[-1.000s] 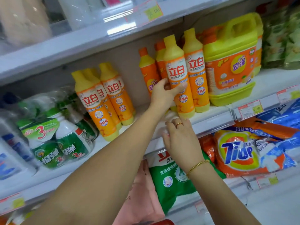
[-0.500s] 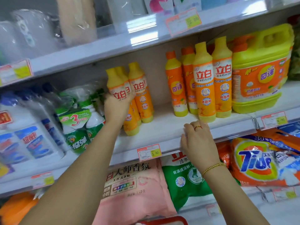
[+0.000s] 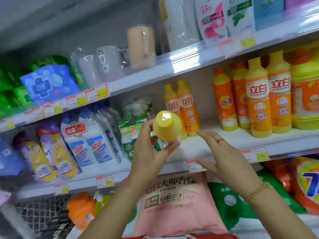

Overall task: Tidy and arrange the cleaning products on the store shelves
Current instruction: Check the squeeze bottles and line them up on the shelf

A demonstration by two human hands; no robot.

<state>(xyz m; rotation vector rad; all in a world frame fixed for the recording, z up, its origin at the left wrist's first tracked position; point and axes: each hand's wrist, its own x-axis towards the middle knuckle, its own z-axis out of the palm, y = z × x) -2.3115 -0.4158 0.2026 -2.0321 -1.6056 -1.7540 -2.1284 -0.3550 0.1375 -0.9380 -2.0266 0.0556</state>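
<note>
Setting: a store's white shelving, three tiers in view, with price tags (image 3: pixel 97 93) clipped along the front edges; the left side of the view is blurred.
Middle shelf (image 3: pixel 215 144): it carries the dish-soap bottles, with a bare strip between their two groups.
Held bottle (image 3: pixel 167 125): yellow-capped, tipped so that the cap faces the camera; it is lifted clear of the middle shelf, in front of it and just left of the pair.
Left hand (image 3: pixel 148 154): its fingers and thumb curl round the held bottle below the cap.
Right hand (image 3: pixel 222 157): it holds nothing, palm down, fingers straight and spread over the shelf's front edge; whether it touches the shelf cannot be told. It wears a ring (image 3: pixel 220 139) on one finger and a gold bracelet (image 3: pixel 255 192) at the wrist.
Pair (image 3: pixel 181 107): two orange bottles with yellow caps, upright and touching, on the middle shelf just behind the held bottle.
Right group (image 3: pixel 259 104): four taller orange and yellow bottles, upright and close together, beside a large yellow jug (image 3: pixel 305 94) at the right edge.
Left of the pair: a wrapped green-and-white pack (image 3: pixel 133 130), then white bottles with blue caps (image 3: pixel 93 144), then purple and yellow pouches (image 3: pixel 50 152).
Top shelf: wrapped cups (image 3: pixel 110 62), a blue pack (image 3: pixel 50 81), white and pink refill pouches (image 3: pixel 214 18).
Bottom shelf: a pink bag (image 3: pixel 172 204), a green bag (image 3: pixel 227 202) and an orange Tide bag (image 3: pixel 309 185), lying side by side.
</note>
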